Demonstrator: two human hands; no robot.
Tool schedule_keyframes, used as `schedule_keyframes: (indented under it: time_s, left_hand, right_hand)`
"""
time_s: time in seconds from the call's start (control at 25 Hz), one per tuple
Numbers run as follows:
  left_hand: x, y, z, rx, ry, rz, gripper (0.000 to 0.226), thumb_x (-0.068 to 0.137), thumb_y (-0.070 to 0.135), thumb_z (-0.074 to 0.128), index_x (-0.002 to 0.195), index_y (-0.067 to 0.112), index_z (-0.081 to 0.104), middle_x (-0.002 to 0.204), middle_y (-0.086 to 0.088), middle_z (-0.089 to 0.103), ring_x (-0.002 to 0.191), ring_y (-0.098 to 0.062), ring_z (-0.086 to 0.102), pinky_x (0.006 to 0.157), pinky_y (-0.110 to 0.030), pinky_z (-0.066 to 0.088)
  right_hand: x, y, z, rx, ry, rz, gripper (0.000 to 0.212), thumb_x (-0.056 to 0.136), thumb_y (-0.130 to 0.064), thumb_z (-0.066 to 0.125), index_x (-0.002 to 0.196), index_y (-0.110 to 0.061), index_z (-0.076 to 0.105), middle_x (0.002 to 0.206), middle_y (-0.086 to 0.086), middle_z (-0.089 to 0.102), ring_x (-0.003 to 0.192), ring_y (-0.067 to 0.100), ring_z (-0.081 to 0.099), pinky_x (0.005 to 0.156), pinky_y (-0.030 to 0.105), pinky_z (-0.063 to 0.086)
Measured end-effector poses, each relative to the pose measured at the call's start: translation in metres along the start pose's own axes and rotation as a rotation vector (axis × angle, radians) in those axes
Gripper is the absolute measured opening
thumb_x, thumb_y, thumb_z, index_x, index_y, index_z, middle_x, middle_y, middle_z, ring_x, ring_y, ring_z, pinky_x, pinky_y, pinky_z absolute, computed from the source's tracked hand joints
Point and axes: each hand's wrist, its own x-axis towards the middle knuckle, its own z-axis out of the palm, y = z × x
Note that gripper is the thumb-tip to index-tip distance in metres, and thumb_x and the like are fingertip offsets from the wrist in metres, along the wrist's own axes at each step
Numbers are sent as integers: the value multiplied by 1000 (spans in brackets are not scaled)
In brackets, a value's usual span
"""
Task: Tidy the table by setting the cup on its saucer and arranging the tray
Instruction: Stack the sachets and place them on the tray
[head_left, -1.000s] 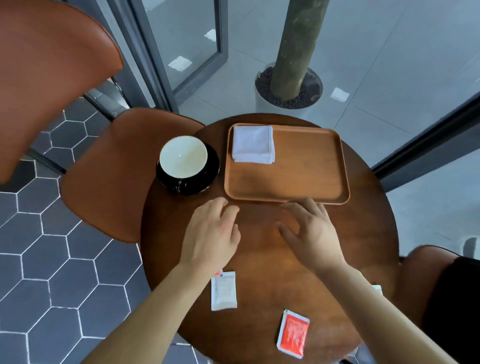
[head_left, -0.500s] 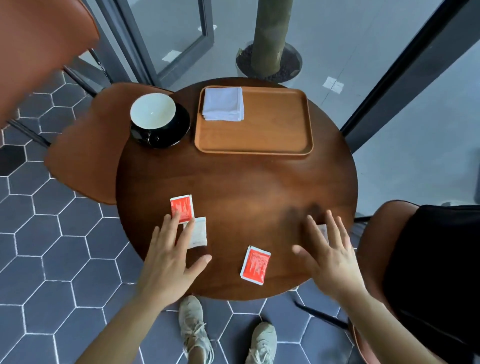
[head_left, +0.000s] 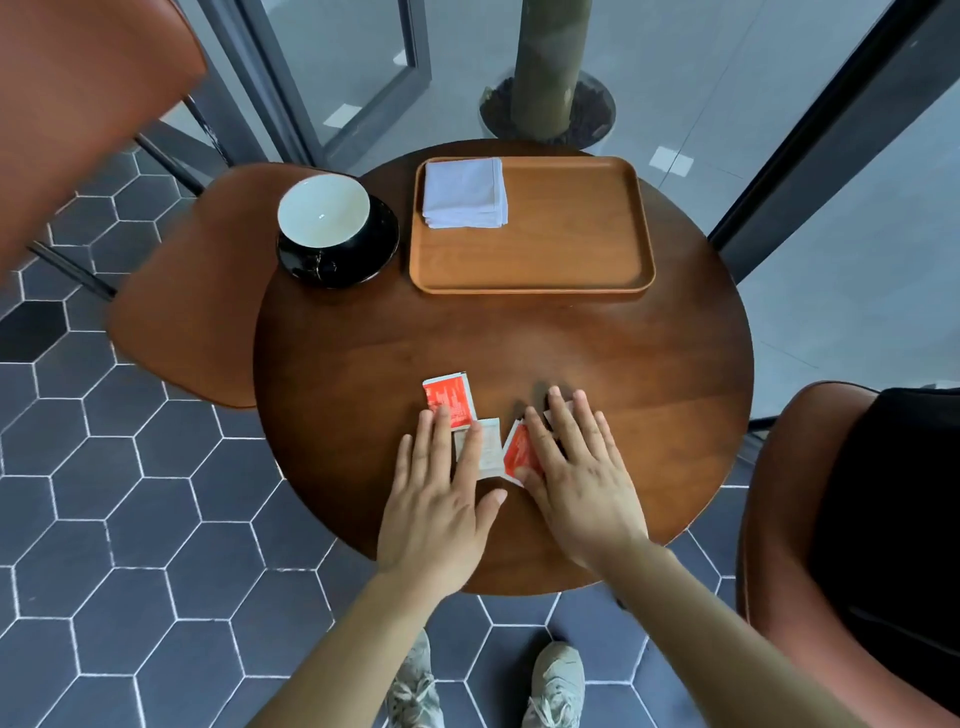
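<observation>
A white-lined cup (head_left: 323, 217) stands on its black saucer (head_left: 363, 260) at the table's far left. Beside it lies a wooden tray (head_left: 561, 260) with a folded white napkin (head_left: 465, 193) in its far left corner. Near the front edge lie sachets: a red one (head_left: 448, 396), a white one (head_left: 491, 447) and another red one (head_left: 519, 449), plus a pale one mostly hidden under my right hand. My left hand (head_left: 441, 493) rests flat, fingers spread, on the first red and the white sachet. My right hand (head_left: 582, 467) lies flat on the second red sachet.
The round wooden table (head_left: 597, 353) has brown chairs on the left (head_left: 187, 291) and right (head_left: 810, 519), with another chair back at top left. A potted trunk (head_left: 548, 62) stands behind the table. My shoes show on the hexagon-tiled floor below.
Both hands came back from the tray to the front edge and moved inward; the sachets now lie pushed close together under my fingers. The camera view has shifted.
</observation>
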Motion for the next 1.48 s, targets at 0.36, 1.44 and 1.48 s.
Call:
schedule_keyframes:
  time_s: [0.36, 1.44, 1.48]
  left_hand:
    - [6, -18, -2, -42, 79, 142, 60, 99, 49, 40, 150, 17, 41, 164, -15, 23, 152, -30, 20, 119, -51, 28]
    - [39, -43, -33, -468, 337, -323, 33, 89, 20, 73, 121, 11, 69, 110, -7, 65, 100, -25, 60, 82, -43, 57]
    - [38, -45, -33, -431, 357, -320, 32, 89, 21, 73, 120, 12, 69, 112, -8, 63, 102, -27, 57, 83, -44, 56]
  right_hand:
    - [-18, 16, 8, 29, 77, 50, 65, 101, -54, 31, 155, -19, 30, 166, 2, 15, 154, 25, 9, 123, 49, 16]
    - [5, 54, -9, 47, 364, -51, 21, 90, -32, 70, 98, -12, 70, 98, 4, 62, 81, 29, 53, 65, 43, 51]
    - [4, 55, -9, 49, 385, -63, 17, 92, -28, 69, 94, -11, 70, 96, 5, 62, 78, 29, 53, 63, 43, 51]
